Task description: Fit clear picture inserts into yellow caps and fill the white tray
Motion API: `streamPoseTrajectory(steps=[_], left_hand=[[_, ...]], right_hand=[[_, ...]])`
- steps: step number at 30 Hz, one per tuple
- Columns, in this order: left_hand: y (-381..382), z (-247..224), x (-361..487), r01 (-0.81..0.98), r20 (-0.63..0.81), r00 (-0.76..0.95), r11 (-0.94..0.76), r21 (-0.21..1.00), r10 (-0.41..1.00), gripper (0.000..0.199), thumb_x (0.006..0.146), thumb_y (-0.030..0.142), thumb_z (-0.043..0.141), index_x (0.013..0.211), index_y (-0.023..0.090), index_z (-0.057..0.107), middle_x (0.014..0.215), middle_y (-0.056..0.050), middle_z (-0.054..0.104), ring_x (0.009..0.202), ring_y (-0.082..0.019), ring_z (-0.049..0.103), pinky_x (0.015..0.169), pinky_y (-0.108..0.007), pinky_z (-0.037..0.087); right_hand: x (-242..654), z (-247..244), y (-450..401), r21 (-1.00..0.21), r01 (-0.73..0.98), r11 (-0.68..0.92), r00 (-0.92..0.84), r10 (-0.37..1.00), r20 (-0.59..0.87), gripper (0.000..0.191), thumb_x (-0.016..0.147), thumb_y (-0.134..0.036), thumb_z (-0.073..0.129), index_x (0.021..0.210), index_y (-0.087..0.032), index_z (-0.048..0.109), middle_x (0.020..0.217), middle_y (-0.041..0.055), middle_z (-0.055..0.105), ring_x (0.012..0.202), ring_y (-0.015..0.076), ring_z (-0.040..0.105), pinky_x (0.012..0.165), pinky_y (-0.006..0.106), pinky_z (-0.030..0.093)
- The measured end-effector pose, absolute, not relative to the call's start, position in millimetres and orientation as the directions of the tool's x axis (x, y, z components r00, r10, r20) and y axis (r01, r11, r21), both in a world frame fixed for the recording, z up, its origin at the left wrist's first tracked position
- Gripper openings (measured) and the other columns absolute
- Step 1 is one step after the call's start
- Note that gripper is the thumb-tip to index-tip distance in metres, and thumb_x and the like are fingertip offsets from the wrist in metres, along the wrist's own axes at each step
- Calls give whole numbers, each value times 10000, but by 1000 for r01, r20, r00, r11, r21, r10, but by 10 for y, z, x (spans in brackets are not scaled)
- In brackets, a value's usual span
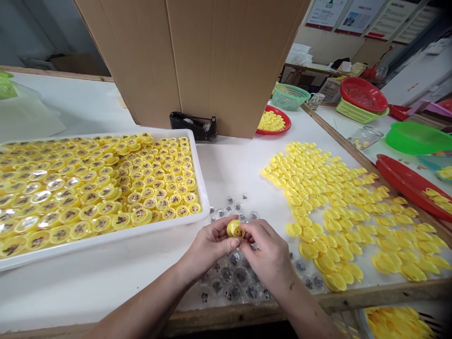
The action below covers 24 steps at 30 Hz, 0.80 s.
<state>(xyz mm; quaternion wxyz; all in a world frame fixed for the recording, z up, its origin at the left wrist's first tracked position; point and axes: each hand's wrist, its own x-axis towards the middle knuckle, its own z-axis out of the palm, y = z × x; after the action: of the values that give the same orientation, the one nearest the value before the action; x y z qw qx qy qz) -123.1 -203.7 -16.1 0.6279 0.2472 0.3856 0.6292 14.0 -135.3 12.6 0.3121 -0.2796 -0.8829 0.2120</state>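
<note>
Your left hand (210, 247) and right hand (268, 252) pinch yellow cap (235, 229) between fingertips. Loose clear domes (233, 278) lie just below; slipped grip could scatter them across desk (229, 165).

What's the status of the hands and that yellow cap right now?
Left hand and right hand both gripping a yellow plastic cap. Clear plastic domes beneath the hands. White tray to the left, not touching.
</note>
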Motion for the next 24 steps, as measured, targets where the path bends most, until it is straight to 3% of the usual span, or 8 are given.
streamPoseTrajectory(steps=[3,6,9,12,18,24], left_hand=[[-2038,-135,-1208,-519,-148,-132,59,853,980,333,742,266,723,1049,169,638,1044,-72,663,933,-189,612,847,-305,472],[-2047,-122,-1209,-409,-136,-174,55,911,975,307,766,272,696,1039,151,625,1025,-78,649,912,-186,601,819,-297,472],[-2061,-136,-1213,-317,-92,-202,24,948,975,291,764,285,698,1002,142,610,936,-68,652,876,-184,598,783,-290,476],[-2075,-142,-1211,-231,-88,-234,32,972,968,270,764,310,695,950,138,603,896,-69,657,849,-193,607,762,-304,485],[-2053,-114,-1253,-42,-116,-276,108,993,954,267,787,355,654,914,126,603,821,-63,650,739,-168,588,662,-276,476],[-2047,-54,-1257,-8,-112,-292,114,993,950,374,834,365,588,1144,161,545,992,-85,635,783,-157,602,709,-288,510]], right_hand=[[175,127,-1327,-654,326,682,-674,653,345,228,798,-112,579,984,-242,586,874,41,603,787,178,604,713,306,515],[235,146,-1268,-814,297,498,-676,712,189,301,752,-168,670,1031,-244,586,925,29,601,774,163,595,683,287,520],[270,127,-1228,-910,273,312,-663,746,57,248,782,-250,667,1021,-233,604,962,28,619,801,161,608,699,282,518],[254,68,-1245,-946,253,204,-670,743,-19,150,816,-276,632,956,-221,629,908,17,661,804,163,622,728,285,509],[132,-9,-1290,-958,229,171,-613,790,-6,118,815,-288,614,886,-197,636,853,30,679,767,172,623,703,290,501],[62,49,-1216,-990,139,19,-588,806,-67,158,765,-312,675,858,-188,643,798,17,679,717,156,618,682,272,495]])
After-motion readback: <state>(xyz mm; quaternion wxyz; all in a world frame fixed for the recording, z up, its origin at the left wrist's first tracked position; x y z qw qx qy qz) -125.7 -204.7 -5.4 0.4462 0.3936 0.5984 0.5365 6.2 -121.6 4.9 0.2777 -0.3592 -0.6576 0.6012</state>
